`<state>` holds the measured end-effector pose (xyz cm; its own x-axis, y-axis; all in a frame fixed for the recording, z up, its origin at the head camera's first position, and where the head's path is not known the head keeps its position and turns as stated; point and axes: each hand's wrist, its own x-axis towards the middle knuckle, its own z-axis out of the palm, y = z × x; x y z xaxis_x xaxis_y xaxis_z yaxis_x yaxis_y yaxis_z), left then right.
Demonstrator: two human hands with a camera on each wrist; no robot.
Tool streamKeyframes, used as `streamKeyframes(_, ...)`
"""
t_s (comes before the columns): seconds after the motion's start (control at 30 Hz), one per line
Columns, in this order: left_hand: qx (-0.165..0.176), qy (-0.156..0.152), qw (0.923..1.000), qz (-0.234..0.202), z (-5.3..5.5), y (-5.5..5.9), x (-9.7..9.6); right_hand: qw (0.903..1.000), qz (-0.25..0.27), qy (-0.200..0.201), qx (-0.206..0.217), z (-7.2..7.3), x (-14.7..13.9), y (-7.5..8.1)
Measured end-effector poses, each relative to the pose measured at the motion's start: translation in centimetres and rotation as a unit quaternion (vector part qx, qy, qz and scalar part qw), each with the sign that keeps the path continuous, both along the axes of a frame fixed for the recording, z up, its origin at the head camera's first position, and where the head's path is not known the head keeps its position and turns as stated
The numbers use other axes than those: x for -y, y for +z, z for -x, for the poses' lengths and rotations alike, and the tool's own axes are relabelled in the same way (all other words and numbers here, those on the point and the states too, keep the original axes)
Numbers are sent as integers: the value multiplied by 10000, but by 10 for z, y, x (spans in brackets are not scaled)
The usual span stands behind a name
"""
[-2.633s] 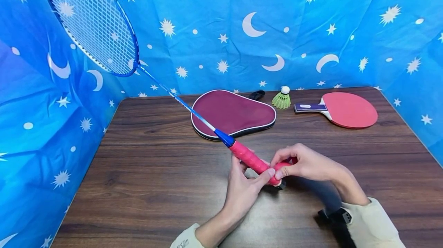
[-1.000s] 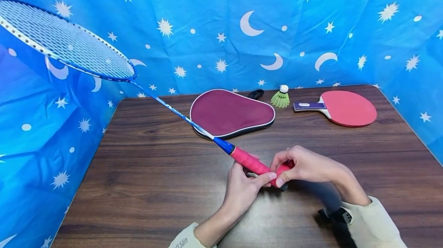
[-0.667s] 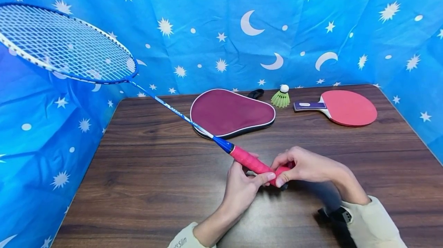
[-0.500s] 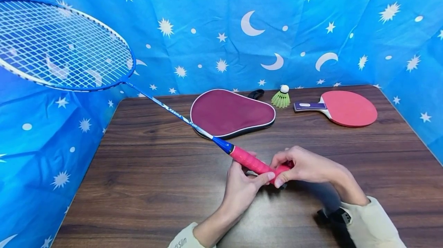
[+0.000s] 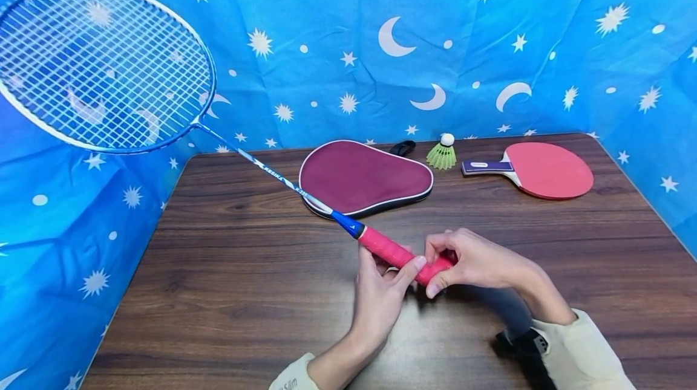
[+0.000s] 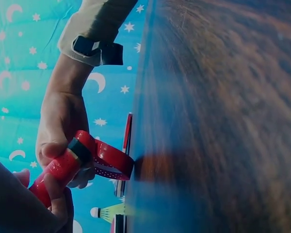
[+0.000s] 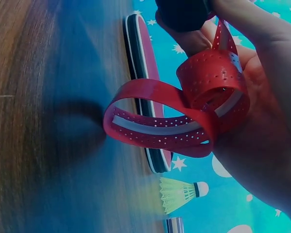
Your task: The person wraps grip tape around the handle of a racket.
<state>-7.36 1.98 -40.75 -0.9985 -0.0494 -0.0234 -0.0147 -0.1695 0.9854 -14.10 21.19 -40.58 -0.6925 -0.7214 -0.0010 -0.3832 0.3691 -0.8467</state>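
Note:
A blue and white badminton racket [image 5: 346,224] slants across the head view, its strung head raised at the upper left. My left hand [image 5: 376,302] grips its pink-wrapped handle near the butt, thumb on top and fingers beneath. At the butt end my right hand [image 5: 484,260] pinches the pink grip tape [image 5: 440,265] between thumb and fingers. Loose tape [image 7: 153,92] hangs below that hand in perforated curls with a pale strip along the inner side. In the left wrist view the same tape loop [image 6: 117,162] hangs beside the handle's black end.
A maroon paddle case [image 5: 365,175] lies on the wooden table [image 5: 245,293] behind the handle. Beside it stand a yellow-green shuttlecock [image 5: 442,153] and a red table tennis bat [image 5: 552,171]. Starry blue cloth [image 5: 337,27] surrounds the back and sides.
The racket has rolled about its shaft. Its head swung left and flattened, then turned its string face towards the camera. Both hands stay at the butt end, shifted slightly left.

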Motion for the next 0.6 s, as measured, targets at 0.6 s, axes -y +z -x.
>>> streamKeyframes(0.6, 112, -67, 9998, -116, 1, 2, 4, 9987, -496, -116, 52, 2, -15, 12)
